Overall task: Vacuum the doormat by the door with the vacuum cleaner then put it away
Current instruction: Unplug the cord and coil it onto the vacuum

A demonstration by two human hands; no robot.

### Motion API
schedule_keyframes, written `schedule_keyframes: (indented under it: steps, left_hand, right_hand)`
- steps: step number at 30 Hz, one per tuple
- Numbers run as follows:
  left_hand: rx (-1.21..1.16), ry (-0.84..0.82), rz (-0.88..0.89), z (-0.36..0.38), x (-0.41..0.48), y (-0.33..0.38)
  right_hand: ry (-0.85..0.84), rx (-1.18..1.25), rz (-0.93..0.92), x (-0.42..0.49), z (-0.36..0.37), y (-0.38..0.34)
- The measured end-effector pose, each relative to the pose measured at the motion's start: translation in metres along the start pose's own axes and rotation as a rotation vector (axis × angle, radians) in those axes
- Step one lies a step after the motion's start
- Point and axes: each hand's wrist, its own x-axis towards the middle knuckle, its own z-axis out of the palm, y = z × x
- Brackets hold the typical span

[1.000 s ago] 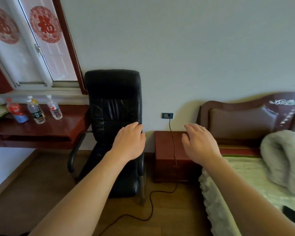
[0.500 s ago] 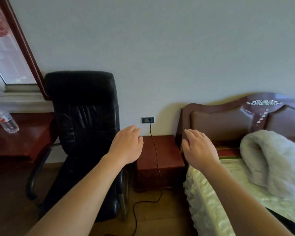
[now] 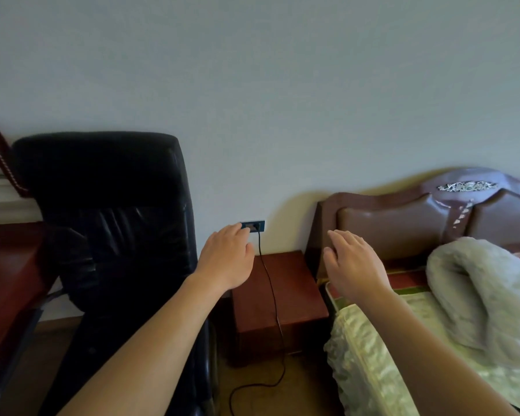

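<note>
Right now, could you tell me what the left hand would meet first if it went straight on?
Probably the wall socket holding the black cord's plug: the left hand points at it, fingertips at its left end. Depth is unclear, so contact cannot be judged.

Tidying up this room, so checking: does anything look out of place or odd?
Mainly the black cord: it hangs from the wall socket, drapes over the bedside cabinet and snakes loose over the floor, a possible trip hazard. The blanket lies bunched on the bed. Nothing looks damaged.
</note>
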Motion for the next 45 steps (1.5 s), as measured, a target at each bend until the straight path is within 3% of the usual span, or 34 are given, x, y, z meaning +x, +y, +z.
schedule_keyframes:
  steps: [11, 26, 45]
  left_hand:
    - [0.043, -0.036, -0.067, 0.047, 0.111, -0.017]
    - [0.034, -0.178, -0.349, 0.123, 0.282, -0.022]
    - [-0.099, -0.484, -0.473, 0.302, 0.334, -0.117]
  right_hand:
    - [-0.081, 0.047, -0.045, 0.124, 0.062, 0.037]
    - [-0.330, 0.076, -0.225, 0.335, 0.171, 0.124]
    - [-0.550, 0.005, -0.216, 0.391, 0.340, 0.129]
